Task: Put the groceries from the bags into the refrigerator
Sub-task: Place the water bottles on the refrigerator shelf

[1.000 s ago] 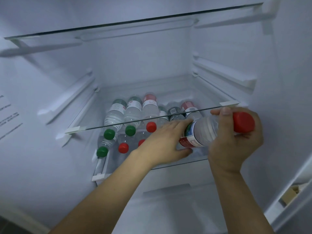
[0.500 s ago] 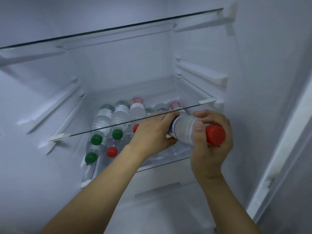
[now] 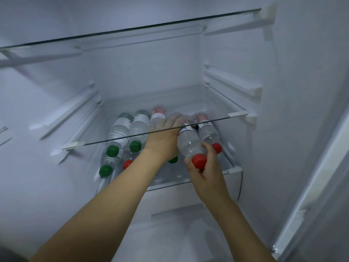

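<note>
Left hand fingers blurred behind glass shelf; bottle labels unreadable.

The right hand holds a clear water bottle at its neck end, the fingers curled around it just beside the red cap. The bottle lies on its side, cap toward the person, base pointing into the refrigerator. The left hand rests against the left side of this bottle, past the grip, under the glass shelf. Just right of the grip lies another red-capped bottle. Left of the grip, beyond the left hand, lie green-capped bottles in a row.
</note>
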Action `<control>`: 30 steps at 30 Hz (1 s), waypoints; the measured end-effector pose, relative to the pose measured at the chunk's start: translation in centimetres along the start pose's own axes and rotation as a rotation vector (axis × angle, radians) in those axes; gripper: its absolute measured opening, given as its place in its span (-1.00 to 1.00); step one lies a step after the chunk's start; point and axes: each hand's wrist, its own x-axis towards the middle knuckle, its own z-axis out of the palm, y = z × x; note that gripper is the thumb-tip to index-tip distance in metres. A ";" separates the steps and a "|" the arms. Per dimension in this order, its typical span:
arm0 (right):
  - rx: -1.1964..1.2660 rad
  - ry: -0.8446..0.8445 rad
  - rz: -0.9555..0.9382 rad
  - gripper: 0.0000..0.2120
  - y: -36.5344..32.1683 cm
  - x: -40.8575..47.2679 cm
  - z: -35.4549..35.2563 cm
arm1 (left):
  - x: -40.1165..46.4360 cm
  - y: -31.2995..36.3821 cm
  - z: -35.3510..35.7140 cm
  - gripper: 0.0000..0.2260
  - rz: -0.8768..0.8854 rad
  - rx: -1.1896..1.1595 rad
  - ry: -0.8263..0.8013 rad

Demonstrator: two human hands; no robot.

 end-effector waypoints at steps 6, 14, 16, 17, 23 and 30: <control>-0.015 -0.184 0.009 -0.34 0.6 0.8 0.0 | -0.6 -1.6 -1.1 -0.16 -0.009 -0.071 -0.192; -0.481 -0.152 -0.053 -0.25 1.1 4.8 -0.3 | -1.5 -2.6 -1.0 -0.19 0.009 -0.298 -0.137; -0.559 -0.147 -0.052 -0.26 1.1 5.8 -0.4 | -1.5 -2.4 -1.2 -0.21 0.001 -0.259 -0.115; -0.561 -0.154 -0.045 -0.27 1.0 6.1 -0.4 | -1.5 -2.3 -1.3 -0.22 -0.003 -0.215 -0.109; -0.354 -0.266 0.053 -0.38 0.9 6.8 -1.3 | -0.4 -1.8 -1.9 -0.33 -0.064 -0.036 -0.138; -0.464 -0.219 0.062 -0.42 0.2 7.2 -0.4 | 0.0 -1.3 -1.4 -0.32 -0.124 -0.028 -0.140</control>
